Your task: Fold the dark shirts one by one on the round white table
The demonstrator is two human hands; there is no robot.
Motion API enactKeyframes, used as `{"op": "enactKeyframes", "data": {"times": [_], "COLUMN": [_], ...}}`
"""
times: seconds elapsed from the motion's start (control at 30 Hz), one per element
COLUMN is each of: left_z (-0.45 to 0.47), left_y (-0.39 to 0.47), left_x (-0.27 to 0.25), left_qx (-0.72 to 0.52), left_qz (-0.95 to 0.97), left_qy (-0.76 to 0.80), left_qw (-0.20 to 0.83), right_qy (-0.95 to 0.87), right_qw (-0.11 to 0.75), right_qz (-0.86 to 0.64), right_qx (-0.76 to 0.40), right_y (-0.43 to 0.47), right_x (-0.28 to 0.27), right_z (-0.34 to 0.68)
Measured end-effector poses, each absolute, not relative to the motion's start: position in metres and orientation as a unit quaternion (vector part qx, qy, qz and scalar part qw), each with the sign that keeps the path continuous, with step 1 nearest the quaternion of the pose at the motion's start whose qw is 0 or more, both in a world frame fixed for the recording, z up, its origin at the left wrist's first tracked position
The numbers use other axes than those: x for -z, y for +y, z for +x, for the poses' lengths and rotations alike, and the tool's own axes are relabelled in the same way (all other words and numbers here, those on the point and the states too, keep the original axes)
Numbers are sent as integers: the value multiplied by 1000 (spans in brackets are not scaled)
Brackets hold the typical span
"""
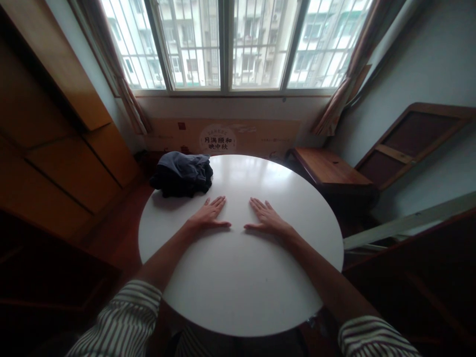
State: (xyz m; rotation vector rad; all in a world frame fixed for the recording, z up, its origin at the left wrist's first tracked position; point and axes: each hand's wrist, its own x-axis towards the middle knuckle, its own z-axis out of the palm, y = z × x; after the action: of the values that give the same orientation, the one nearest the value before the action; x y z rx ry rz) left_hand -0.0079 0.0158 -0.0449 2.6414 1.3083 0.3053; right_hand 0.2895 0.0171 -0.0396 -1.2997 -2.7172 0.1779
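My left hand [208, 215] lies flat on the white round table [241, 287], fingers stretched forward and thumb pointing inward. Opposite it, my right hand [268, 218] rests palm down in the same way, thumb turned toward the left one. A narrow gap of tabletop separates the two thumbs, and neither hand holds anything. Just beyond my left hand, at the table's far left edge, sits a bunched heap of dark grey and black cloth [182, 173]. It does not touch the hand; its exact kind cannot be made out.
A barred window [226, 44] with curtains [340, 99] is ahead, above a printed cardboard panel [260, 136]. On the right are a low wooden table [330, 166] and a wooden frame [409, 139] leaning on the wall. Wooden cabinets [63, 173] line the left side.
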Motion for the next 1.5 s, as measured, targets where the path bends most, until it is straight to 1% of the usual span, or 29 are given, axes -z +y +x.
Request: {"op": "enactKeyframes", "data": {"times": [0.27,0.5,0.77,1.0,1.17,1.23,1.27,1.37,1.43,1.5], "left_z": [-8,-6,-6,-4,-5,-4,-2,4,8,9], "left_y": [17,16,16,12,13,14,15,18,20,21], "left_x": [47,43,45,39,41,43,45,49,51,51], "left_qx": [-101,-78,-91,-59,-71,-115,-154,-280,-296,-263], "left_qz": [887,886,888,884,886,886,880,833,819,829], "left_qy": [443,448,443,456,450,443,443,468,480,482], "left_qw": [89,94,87,84,83,78,75,90,107,105], "right_qy": [-899,-898,-898,-899,-899,-901,-901,-879,-851,-844], "right_qw": [78,64,53,59,65,88,113,241,326,355], "right_qz": [-427,-432,-433,-430,-428,-421,-416,-410,-411,-402], "right_qx": [-55,-60,-61,-61,-63,-58,-54,-32,-12,-11], "right_y": [19,16,18,19,20,21,22,22,22,23], "right_x": [44,40,42,44,46,46,46,43,39,32], "right_z": [290,290,290,291,292,292,292,287,279,268]}}
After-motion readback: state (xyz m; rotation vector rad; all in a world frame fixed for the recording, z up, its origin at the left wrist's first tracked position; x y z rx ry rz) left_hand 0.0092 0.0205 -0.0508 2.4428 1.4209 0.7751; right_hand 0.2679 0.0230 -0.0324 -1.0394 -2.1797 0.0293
